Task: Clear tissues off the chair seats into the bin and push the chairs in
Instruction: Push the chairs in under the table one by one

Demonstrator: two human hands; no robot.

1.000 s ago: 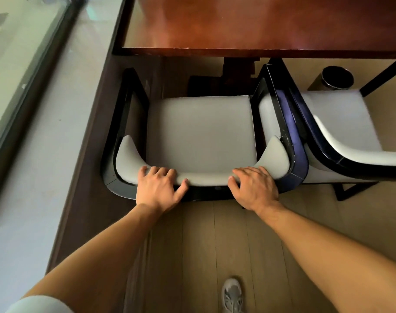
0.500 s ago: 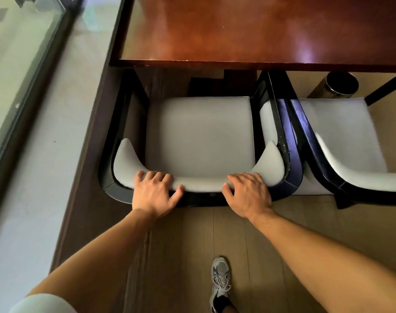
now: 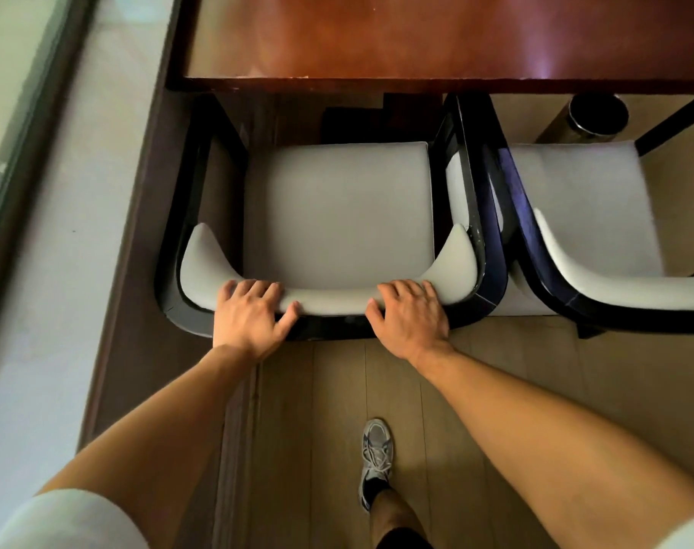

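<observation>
Nearest is a grey trainer (image 3: pixel 375 457) stepping forward on the wooden floor (image 3: pixel 515 370), with both bare forearms reaching ahead from it. The left hand (image 3: pixel 250 315) and the right hand (image 3: pixel 410 317) sit side by side on the curved backrest of the near chair (image 3: pixel 337 215), fingers draped over the padded top edge and thumbs hooked along its dark frame, so each hand grips the backrest rather than lying flat on it. Neither arm is noticeably nearer; they are set evenly either side of the chair's middle.

The chair lies straight ahead of the hands, its seat running from the backrest towards the counter (image 3: pixel 416 41). The seat's far edge stands short of the counter's near edge, with a dark gap of floor showing between them, so I judge the push is under way and has some travel left, straight forward along that line. The pale seat carries no tissue that I can see.

Just beside it on the right is a second chair (image 3: pixel 575 215), angled a little, its seat also bare. Beyond that, near the counter's edge, stands the round dark bin (image 3: pixel 597 112).
</observation>
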